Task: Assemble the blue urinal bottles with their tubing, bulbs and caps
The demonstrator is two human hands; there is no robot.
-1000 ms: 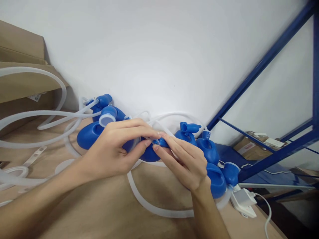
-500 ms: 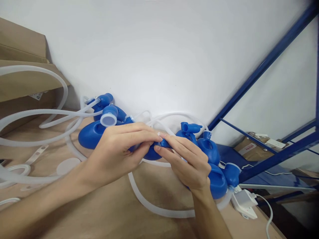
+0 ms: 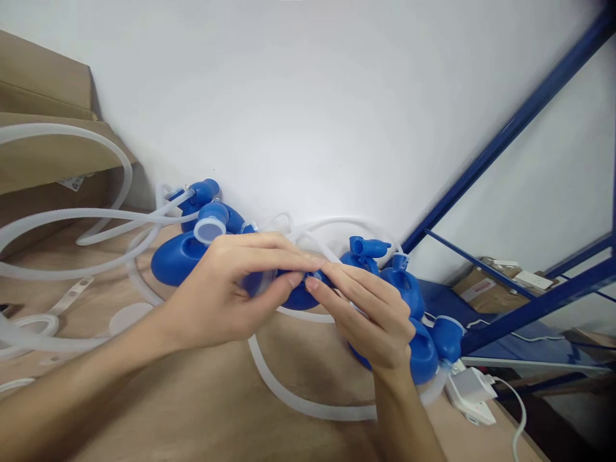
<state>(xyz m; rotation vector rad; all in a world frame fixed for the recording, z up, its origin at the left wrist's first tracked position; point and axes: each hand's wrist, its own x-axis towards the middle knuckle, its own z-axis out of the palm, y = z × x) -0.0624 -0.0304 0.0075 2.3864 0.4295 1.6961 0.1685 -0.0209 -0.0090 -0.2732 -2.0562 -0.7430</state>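
Both hands meet at the centre, over the blue bottles. My left hand (image 3: 240, 282) has its thumb and fingers brought together around a small part at the fingertips, too hidden to name. My right hand (image 3: 368, 308) pinches at the same spot, its index finger against the left fingertips. A blue piece (image 3: 315, 277) shows between the two hands; which of them grips it is unclear. Behind my left hand lies a blue bottle (image 3: 173, 258) with a capped spout (image 3: 210, 230). Beside my right hand stand more blue bottles, one (image 3: 422, 350) partly covered by it.
Translucent hoses (image 3: 289, 401) loop across the wooden table (image 3: 202, 410). Cardboard boxes (image 3: 43, 77) stand at the left. On the right are a blue metal rack (image 3: 510, 125) and a white power strip (image 3: 469, 398) with a plugged adapter. A white disc (image 3: 129, 319) lies at left.
The left thumb has shifted slightly right and up, and my right hand has moved a little right. The small white tip seen between the fingers is now covered.
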